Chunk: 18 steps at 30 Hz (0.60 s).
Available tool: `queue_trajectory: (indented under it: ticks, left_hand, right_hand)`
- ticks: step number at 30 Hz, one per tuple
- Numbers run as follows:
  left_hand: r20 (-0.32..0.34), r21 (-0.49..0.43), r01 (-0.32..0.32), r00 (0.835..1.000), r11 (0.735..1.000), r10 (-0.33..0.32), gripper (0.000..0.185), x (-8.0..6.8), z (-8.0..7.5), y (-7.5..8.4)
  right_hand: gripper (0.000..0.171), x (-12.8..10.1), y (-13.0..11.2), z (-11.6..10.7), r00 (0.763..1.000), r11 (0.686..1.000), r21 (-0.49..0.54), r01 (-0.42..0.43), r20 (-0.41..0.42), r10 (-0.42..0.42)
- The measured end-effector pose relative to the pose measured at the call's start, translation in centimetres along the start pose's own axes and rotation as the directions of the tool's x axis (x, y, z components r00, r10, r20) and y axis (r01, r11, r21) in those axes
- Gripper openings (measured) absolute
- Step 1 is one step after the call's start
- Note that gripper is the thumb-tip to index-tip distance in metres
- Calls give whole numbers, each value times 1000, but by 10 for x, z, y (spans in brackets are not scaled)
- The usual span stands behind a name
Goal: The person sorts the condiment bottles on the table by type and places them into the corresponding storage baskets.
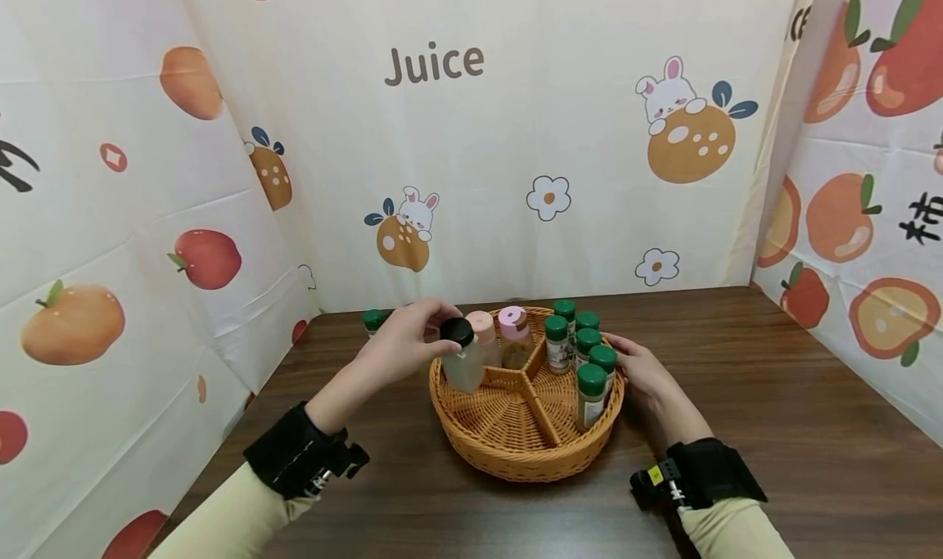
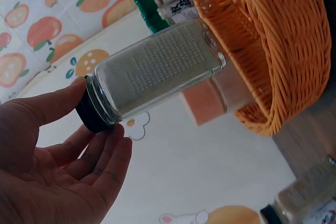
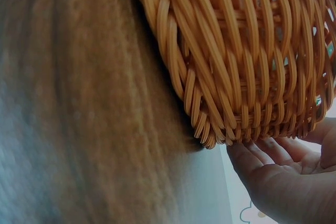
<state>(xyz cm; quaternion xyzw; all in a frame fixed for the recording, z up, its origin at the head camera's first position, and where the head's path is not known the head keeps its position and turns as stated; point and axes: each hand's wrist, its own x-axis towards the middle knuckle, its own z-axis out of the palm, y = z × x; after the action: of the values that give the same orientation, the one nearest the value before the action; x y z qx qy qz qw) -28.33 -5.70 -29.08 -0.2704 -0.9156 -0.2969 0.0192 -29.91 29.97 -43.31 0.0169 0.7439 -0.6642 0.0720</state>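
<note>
A round wicker basket (image 1: 516, 453) with three compartments stands mid-table. My left hand (image 1: 444, 336) pinches the black cap of a clear bottle (image 1: 464, 367), which stands in the basket's left compartment. In the left wrist view the clear bottle (image 2: 157, 69) is held by thumb and fingers of my left hand (image 2: 97, 114), beside the basket (image 2: 283, 51). My right hand (image 1: 628, 360) rests with straight fingers against the basket's right rim. Its fingers (image 3: 262, 156) touch the woven basket wall (image 3: 236, 51). Several green-capped spice jars (image 1: 591, 383) fill the right compartment.
Two pink-capped bottles (image 1: 513, 335) stand in the rear compartment. One green-capped jar (image 1: 373, 320) stands on the dark wooden table (image 1: 773, 428) behind my left hand. Printed fabric walls (image 1: 471, 150) close in the table at the back and both sides.
</note>
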Motion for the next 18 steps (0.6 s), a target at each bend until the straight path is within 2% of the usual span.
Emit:
queue_trajectory:
  ticks: [7,14,18]
  left_hand:
    - [17,-3,18,1000,1000,-18,38,10,20,1]
    - [26,-12,-53,998,998,54,33,17,39,4]
    - [35,-23,-51,998,998,52,31,20,47,6]
  right_hand:
    - [52,-1,-1,2,1000,1000,21,3,-2,-3]
    - [51,-2,-2,1,1000,1000,28,1,-1,-1]
    - [51,-1,-2,1,1000,1000,25,-3,-2,3]
